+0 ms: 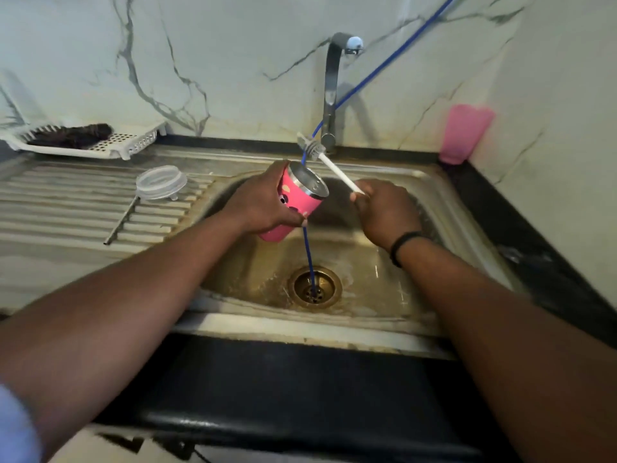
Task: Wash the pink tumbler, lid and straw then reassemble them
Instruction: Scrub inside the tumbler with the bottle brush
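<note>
Over the sink (444, 198), my left hand (263, 203) is wrapped around the pink tumbler (293, 202), tipped with its open top toward the tap (334, 91). My right hand (384, 212) pinches the white handle of a thin brush (329, 165), whose bristly end is up by the tap's base. I think I'm about to scrub inside the cup. I should hold it steady and slide the brush in straight, right down to the bottom. The clear lid (162, 182) and the metal straw (122, 218) lie on the draining board, just touching. A blue hose (309, 259) runs into the drain. I can't see inside the cup, my right fingertips, or any running water.
</note>
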